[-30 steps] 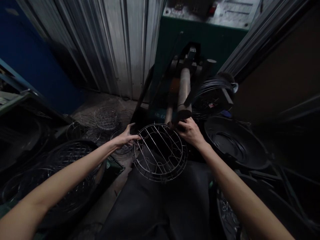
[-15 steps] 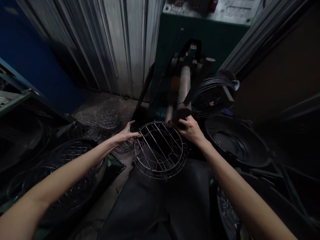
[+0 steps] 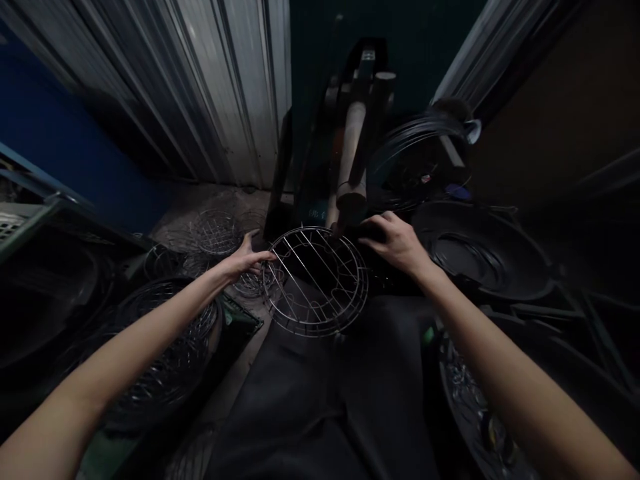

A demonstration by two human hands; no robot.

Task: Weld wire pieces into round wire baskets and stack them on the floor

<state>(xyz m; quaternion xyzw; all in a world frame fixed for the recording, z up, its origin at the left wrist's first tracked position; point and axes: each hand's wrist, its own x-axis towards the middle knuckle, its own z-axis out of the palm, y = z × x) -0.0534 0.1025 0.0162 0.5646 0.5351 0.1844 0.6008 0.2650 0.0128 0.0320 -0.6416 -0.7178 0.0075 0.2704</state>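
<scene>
A round wire rack (image 3: 314, 287) with parallel bars and a double rim is held over my lap, its far edge at the lower end of a machine's metal arm (image 3: 352, 157). My left hand (image 3: 245, 259) grips its left rim, thumb on top and forefinger stretched out. Just off the rack's far right side, my right hand (image 3: 393, 240) has its fingers bent and drawn close together, beside the machine tip. Whatever those fingers hold, if anything, is lost in the dark.
Wire racks (image 3: 215, 233) lie on the floor at the left, above a basin of wire pieces (image 3: 165, 360). A dark pan (image 3: 480, 257) with wire rings stands at the right. Near it hangs a wire coil (image 3: 425, 133). Below is a tub of small metal parts (image 3: 465, 393).
My right hand has moved a little right, away from the rack's rim. The left hand keeps its hold on the rack. The whole view has shifted slightly.
</scene>
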